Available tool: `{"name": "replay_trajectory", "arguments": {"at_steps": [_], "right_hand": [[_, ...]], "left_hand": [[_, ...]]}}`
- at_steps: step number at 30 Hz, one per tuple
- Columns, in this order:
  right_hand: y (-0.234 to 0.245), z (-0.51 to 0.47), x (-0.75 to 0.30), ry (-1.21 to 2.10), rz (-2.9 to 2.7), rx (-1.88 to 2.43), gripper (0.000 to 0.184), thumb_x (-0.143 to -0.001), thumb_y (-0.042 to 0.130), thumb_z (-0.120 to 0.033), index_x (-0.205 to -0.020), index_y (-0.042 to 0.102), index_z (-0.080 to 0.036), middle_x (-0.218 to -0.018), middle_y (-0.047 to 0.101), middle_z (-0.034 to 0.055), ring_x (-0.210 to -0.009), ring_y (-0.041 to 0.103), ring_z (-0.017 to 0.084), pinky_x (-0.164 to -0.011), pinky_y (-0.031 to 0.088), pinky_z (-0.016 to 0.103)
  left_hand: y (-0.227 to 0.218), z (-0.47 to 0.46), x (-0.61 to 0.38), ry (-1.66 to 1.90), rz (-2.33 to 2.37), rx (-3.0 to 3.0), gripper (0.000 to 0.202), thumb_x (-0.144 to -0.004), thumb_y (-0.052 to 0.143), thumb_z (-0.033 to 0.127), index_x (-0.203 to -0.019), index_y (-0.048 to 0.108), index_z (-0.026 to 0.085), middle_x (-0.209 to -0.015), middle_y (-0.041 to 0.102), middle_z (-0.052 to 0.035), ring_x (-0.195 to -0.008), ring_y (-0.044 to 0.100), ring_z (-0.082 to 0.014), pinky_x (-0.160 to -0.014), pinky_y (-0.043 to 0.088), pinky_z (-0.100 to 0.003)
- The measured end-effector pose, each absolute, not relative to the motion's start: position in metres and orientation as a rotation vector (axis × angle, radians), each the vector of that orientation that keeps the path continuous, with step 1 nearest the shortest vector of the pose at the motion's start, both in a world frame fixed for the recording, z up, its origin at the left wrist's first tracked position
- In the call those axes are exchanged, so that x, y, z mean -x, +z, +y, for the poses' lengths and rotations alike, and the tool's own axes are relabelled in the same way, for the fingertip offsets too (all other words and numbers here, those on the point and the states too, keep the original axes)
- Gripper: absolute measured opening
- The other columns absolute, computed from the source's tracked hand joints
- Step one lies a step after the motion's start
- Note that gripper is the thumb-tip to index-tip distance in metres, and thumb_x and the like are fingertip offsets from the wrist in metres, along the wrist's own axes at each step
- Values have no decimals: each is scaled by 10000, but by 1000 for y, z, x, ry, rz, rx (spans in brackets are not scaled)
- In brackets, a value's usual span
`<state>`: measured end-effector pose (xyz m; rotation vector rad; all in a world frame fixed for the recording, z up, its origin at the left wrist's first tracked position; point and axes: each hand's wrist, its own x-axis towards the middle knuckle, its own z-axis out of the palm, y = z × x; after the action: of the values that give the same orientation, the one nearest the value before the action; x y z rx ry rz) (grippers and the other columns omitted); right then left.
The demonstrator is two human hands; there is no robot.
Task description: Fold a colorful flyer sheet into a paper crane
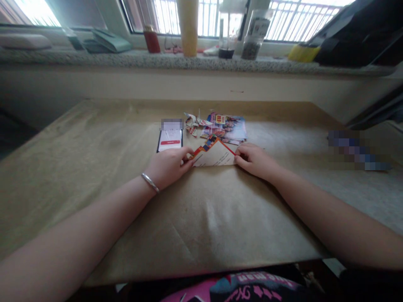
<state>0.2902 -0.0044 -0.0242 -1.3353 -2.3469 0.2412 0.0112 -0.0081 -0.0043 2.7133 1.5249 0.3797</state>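
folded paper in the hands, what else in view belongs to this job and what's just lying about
Likely in the job:
folded paper, held by left hand and right hand
printed sheets
paper pieces

Likely lying about:
phone
red container on windowsill

Daylight reaches you from the windows (208, 19) beyond the far edge of the table (217, 235), glaring white above the dimmer wall (126, 84). You get a soft sheen toward the near edge, mild overall blur, and pixelation near the right edge.
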Motion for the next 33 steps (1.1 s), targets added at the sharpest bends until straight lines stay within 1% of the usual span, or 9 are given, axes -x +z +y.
{"name": "replay_trajectory", "arguments": {"at_steps": [3, 5, 8, 12, 18, 22, 25, 30, 33], "right_hand": [[-27, -3, -284, 104, -2351, 1428, 263, -825, 536, -350, -620, 456, -205, -674, 529, 32, -659, 489, 165, -605, 380, 280], [-28, -3, -282, 45, -2350, 1458, 296, -801, 580, -405, -621, 453, -207, -683, 534, 34, -664, 490, 169, -590, 372, 278], [-29, -2, -283, 80, -2307, 1514, 307, -768, 618, -429, -626, 461, -206, -677, 542, 28, -643, 497, 160, -566, 364, 268], [-26, -4, -286, 199, -2279, 1603, 248, -764, 609, -378, -637, 485, -204, -695, 566, 24, -630, 505, 151, -558, 361, 261], [-22, -8, -290, 246, -2325, 1550, 135, -768, 562, -284, -677, 501, -204, -754, 585, 36, -695, 526, 166, -615, 386, 271], [-24, -7, -293, 323, -2263, 1535, 118, -787, 536, -275, -701, 510, -200, -734, 575, 28, -654, 511, 152, -599, 384, 267], [-26, -6, -297, 425, -2172, 1537, 81, -798, 523, -264, -765, 552, -196, -696, 569, 8, -609, 497, 136, -583, 384, 261], [-28, -5, -302, 476, -2139, 1452, 62, -771, 557, -253, -762, 573, -194, -686, 557, 2, -590, 483, 125, -572, 388, 258], [-28, -4, -303, 440, -2179, 1318, 37, -761, 566, -225, -740, 558, -196, -739, 570, 18, -615, 494, 128, -579, 408, 256]], "left_hand": [[-8, -6, -13, 405, 1549, -2686, 345, -862, 521, 360, -1170, 552, 207, -784, 685, -9, -631, 606, -133, -533, 382, -215], [-10, -4, -13, 386, 1540, -2725, 349, -867, 520, 367, -1172, 556, 201, -783, 679, -15, -635, 607, -135, -539, 395, -217], [-12, -3, -11, 341, 1500, -2807, 307, -894, 476, 374, -1120, 592, 203, -830, 679, -32, -680, 617, -145, -569, 420, -225], [-9, -6, -11, 211, 1527, -2879, 283, -925, 396, 344, -1017, 637, 228, -902, 671, -40, -749, 634, -172, -569, 420, -239], [-3, -13, -13, 127, 1655, -2855, 260, -904, 416, 308, -1020, 627, 211, -930, 669, -55, -759, 636, -196, -567, 428, -261], [-5, -13, -11, 206, 1625, -2852, 285, -900, 435, 357, -1064, 602, 194, -963, 657, -66, -782, 633, -192, -587, 437, -260], [-7, -12, -10, 258, 1619, -2844, 275, -890, 448, 386, -1009, 597, 188, -946, 643, -60, -774, 623, -187, -588, 430, -260], [-7, -11, -9, 335, 1600, -2810, 216, -875, 472, 356, -920, 599, 187, -906, 627, -46, -757, 598, -177, -600, 421, -260], [-9, -8, -7, 472, 1484, -2784, 169, -865, 479, 279, -916, 604, 179, -906, 616, -46, -755, 580, -161, -641, 435, -253]]}}
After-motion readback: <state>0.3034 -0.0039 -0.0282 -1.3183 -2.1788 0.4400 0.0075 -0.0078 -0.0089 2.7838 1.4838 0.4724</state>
